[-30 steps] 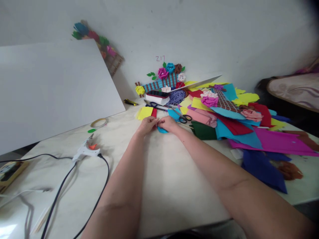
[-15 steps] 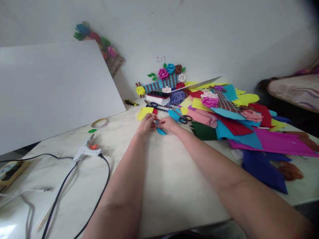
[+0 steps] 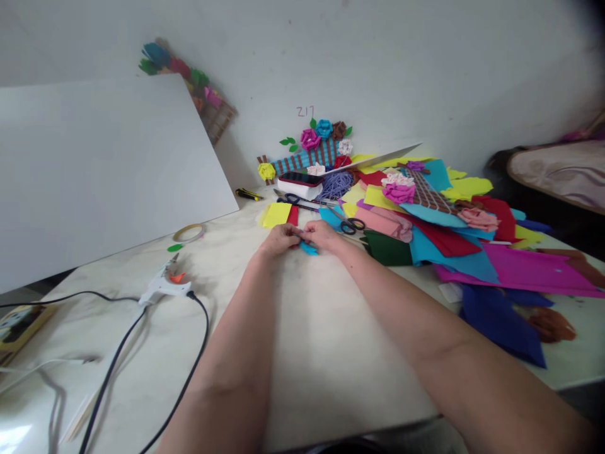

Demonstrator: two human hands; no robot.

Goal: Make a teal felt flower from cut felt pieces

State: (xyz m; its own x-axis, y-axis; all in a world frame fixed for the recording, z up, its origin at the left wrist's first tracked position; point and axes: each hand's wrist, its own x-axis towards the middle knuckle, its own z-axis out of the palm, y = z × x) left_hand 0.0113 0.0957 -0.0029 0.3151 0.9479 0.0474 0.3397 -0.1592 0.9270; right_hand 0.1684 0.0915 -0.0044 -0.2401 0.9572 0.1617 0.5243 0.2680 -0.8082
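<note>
A small piece of blue crepe paper [image 3: 309, 248] is pinched between my two hands, just above the white tabletop. My left hand [image 3: 280, 239] is closed on its left side, the fingertips meeting those of the other hand. My right hand [image 3: 322, 234] grips it from the right, thumb and fingers pressed together. Part of the paper is hidden by the fingers. Just beyond the left hand lie yellow paper [image 3: 277, 215] and red paper [image 3: 293, 216]. Scissors with black handles [image 3: 352, 226] rest beyond my right hand.
To the left lies a white glue gun [image 3: 165, 284] with a black cord, near a tape roll [image 3: 188, 233] and a leaning white board [image 3: 108, 170]. Coloured papers [image 3: 449, 246] pile up on the right. A phone [image 3: 301, 180] and a utility knife [image 3: 249, 195] are at the back.
My hands have come closer together, with the fingertips now meeting. The left hand dropped slightly towards me, and the blue paper's loose end shifted a little to the right.
</note>
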